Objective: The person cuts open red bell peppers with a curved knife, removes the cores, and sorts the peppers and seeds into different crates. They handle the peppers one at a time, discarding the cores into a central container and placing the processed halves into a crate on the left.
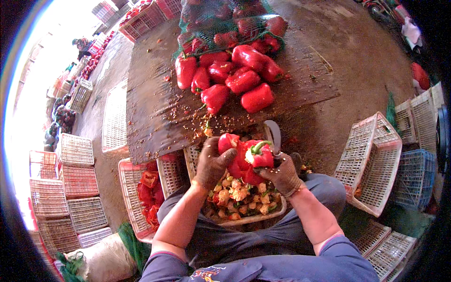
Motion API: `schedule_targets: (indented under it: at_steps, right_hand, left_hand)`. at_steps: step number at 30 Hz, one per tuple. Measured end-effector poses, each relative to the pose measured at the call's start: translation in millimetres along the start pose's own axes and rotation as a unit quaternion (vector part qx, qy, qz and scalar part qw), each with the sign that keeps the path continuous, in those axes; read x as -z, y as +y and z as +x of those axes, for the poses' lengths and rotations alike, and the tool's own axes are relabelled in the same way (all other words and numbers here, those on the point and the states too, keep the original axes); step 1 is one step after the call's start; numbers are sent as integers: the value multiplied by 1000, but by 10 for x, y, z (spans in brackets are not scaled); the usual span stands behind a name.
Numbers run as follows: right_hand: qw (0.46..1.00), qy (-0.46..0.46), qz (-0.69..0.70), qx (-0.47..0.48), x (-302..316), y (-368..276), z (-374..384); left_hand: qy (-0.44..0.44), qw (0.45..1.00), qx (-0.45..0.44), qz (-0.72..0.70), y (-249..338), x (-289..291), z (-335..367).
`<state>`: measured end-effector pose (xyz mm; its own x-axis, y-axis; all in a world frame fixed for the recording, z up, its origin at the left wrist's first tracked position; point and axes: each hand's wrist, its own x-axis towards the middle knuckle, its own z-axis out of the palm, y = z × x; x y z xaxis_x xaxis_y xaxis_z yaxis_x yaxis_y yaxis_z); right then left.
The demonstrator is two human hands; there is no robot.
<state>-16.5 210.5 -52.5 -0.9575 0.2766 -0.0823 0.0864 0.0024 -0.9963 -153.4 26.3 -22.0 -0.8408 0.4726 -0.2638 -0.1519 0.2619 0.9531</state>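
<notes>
Two hands (209, 164) grip a glossy red pepper (243, 161), split open, green-stemmed, pale inside.

Red peppers (216, 97), green mesh (211, 21)

The board (152, 115) is brown with pale speckles; the cut pepper (261, 160) is red, its stem (259, 147) green; one crate (413, 178) is blue.

A hand could pass over the dark board (150, 89) left of the red peppers (242, 81), which with the net sack (228, 23) block the upper centre, while a curved blade (275, 132) juts up just right of centre.
</notes>
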Motion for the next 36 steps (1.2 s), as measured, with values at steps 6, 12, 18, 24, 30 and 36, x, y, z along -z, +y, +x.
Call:
schedule_targets:
  at_steps: [6,12,18,24,30,36]
  right_hand:
    - [999,46,-11,6,-150,-16,5]
    - [985,85,-121,85,-265,-220,9]
    - [971,66,-208,98,-408,69,-14]
    - [983,12,-158,91,-358,21,-29]
    - [981,-36,-137,135,-328,139,-147]
    - [992,-94,-49,66,-278,-49,-119]
  left_hand:
    - [61,906,-322,267,128,-47,-348]
    - [-75,988,115,-75,97,28,-273]
    - [-176,976,129,-20,71,22,-146]
    - [-226,960,130,-102,-40,51,-216]
    - [-297,914,196,-194,-299,54,-339]
    - [-436,827,305,-184,-179,384,-321]
